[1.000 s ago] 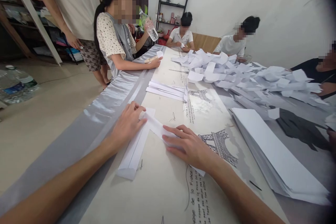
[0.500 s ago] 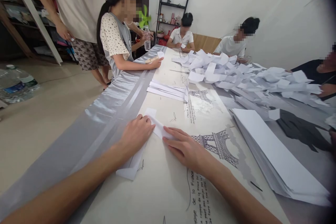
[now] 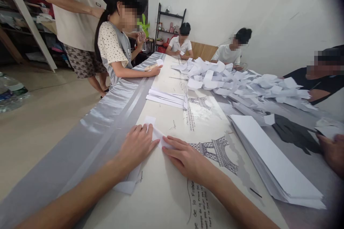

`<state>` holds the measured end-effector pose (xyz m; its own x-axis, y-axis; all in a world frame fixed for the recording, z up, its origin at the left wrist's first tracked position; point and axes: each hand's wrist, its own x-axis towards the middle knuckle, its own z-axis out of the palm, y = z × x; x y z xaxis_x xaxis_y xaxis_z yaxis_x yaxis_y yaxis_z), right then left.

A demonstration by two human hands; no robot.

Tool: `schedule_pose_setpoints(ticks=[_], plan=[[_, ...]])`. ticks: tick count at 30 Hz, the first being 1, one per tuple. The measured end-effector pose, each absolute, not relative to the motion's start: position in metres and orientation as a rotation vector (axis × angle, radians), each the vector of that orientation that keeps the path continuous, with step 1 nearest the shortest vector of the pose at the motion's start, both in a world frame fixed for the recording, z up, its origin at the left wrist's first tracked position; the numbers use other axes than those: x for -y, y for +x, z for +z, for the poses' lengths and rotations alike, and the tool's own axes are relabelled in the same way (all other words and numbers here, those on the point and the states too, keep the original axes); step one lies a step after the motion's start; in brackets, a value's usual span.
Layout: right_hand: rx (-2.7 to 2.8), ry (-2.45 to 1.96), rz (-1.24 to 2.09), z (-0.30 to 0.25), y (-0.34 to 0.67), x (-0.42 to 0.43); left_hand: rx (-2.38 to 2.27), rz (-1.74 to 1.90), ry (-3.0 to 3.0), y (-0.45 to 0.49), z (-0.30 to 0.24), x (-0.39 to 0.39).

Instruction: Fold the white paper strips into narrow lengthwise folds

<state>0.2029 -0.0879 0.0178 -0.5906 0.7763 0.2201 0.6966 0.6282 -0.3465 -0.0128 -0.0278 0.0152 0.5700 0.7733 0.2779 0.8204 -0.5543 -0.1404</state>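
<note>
A white paper strip lies folded at a slant on the printed table cover, between my hands. My left hand presses it down with bent fingers near its top end, the thumb reaching to the right. From the other side my right hand holds the slanted part under its fingertips, thumb tucked lower. Below my left wrist shows the lower end of white paper; my hand and forearm hide how it joins the strip. Farther up lie several long white strips side by side.
To the right are a stack of white sheets, a black item and a large heap of folded papers. A seated person at the left holds paper and a bottle. Other people sit around the table; one stands behind.
My view has shifted slightly. My left fingers have straightened and spread a little on the strip; my right hand stays on it. A hand has come into view at the right edge.
</note>
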Motion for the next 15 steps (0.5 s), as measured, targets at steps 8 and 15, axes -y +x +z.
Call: schedule_pose_setpoints(ticks=[8,15], plan=[[2.578,-1.042,0.379,0.037,0.206,0.083,1.256,-0.305,-2.578,-0.017,0.012,0.023],[2.528,-1.055,0.464,0.033,0.215,0.087,1.14,-0.492,-2.714,-0.027,0.002,0.007]])
